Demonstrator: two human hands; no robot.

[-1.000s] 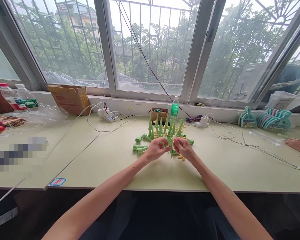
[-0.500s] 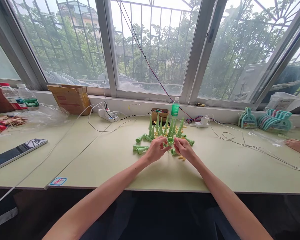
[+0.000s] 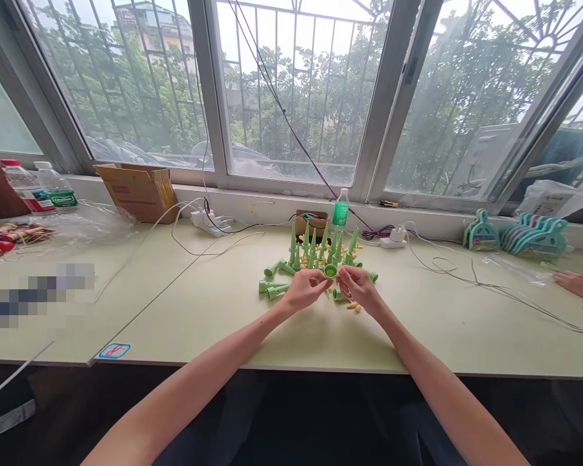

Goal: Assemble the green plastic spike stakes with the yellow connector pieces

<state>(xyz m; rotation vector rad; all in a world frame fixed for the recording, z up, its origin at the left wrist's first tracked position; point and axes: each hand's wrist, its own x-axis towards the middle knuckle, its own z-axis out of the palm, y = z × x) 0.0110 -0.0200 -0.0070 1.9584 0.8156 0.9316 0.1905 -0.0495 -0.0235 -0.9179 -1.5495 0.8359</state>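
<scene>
Between my two hands is a green plastic piece (image 3: 330,271), its round hollow end facing me. My left hand (image 3: 307,288) pinches it from the left side. The fingers of my right hand (image 3: 359,288) are pressed together at its right edge; whatever they hold is too small to make out. Behind my hands stand several green cones (image 3: 323,243) with pointed tips. Green tubes (image 3: 274,290) lie to the left of my left hand. Small yellow pieces (image 3: 354,306) lie just below my right hand, and others show among the cones.
Along the window wall stand a cardboard box (image 3: 138,192), a green-labelled bottle (image 3: 341,208), a small brown box (image 3: 311,224) and power strips (image 3: 392,238). Cables trail across the table (image 3: 214,323). At the right are teal hangers (image 3: 534,234) and another person's hand (image 3: 576,283).
The green piece has shifted slightly left and up, its hollow end turned more toward me. My left fingers have closed in around its lower left side, and my right fingers have drawn together.
</scene>
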